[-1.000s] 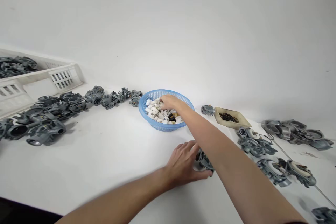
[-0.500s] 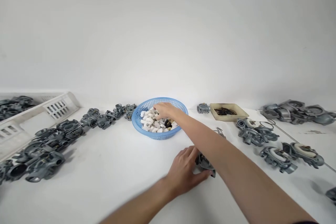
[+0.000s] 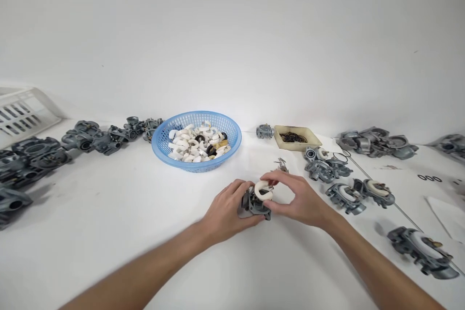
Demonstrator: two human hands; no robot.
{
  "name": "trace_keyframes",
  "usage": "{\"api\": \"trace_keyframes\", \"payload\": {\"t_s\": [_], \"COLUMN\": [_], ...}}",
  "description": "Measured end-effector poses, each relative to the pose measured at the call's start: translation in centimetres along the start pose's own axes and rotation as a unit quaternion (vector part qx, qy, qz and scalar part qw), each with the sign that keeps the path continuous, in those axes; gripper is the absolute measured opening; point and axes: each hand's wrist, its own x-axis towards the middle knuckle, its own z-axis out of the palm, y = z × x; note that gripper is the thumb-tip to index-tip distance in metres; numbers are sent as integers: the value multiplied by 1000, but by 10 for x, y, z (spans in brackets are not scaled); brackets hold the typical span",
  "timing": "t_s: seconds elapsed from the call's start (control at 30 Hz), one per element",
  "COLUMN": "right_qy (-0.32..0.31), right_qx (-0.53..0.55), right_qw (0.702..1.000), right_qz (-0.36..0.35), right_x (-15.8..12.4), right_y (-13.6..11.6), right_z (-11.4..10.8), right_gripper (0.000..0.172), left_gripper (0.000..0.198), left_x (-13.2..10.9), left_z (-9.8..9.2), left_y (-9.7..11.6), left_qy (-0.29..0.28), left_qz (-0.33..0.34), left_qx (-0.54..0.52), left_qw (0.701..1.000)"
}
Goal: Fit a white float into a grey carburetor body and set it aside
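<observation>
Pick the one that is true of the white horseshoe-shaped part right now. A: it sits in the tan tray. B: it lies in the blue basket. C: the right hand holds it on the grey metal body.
C: the right hand pinches the white part against the grey metal body, which the left hand steadies.

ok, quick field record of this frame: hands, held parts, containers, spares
left hand: grips grey metal body on white table
right hand: holds white horseshoe float on that body
blue basket: more white floats, some dark pieces
beige tray: dark rings
loose grey bodies: right of hands, more at far left
</observation>
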Motion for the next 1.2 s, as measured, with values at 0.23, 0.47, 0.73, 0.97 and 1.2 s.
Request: {"api": "trace_keyframes", "payload": {"t_s": [0.23, 0.47, 0.73, 0.97, 1.2], "right_qy": [70, 82, 112, 100, 45], "right_qx": [117, 202, 137, 132, 154], "right_qw": [991, 973, 983, 986, 986], "right_qz": [17, 73, 42, 6, 45], "right_x": [-11, -16, -19, -20, -18], "right_y": [15, 26, 20, 10, 10], "right_z": [22, 36, 39, 41, 45], "right_gripper": [41, 37, 39, 41, 42], "left_gripper": [67, 39, 73, 55, 67], "left_x": [1, 9, 1, 3, -1], "left_z": [-9, -13, -15, -9, -14], "left_y": [-4, -14, 1, 0, 4], "left_qy": [-14, -2, -42, -49, -34], "left_qz": [-27, -57, -18, 7, 8], "left_qx": [-90, -150, -49, -36, -48], "left_qw": [995, 987, 998, 998, 998]}}
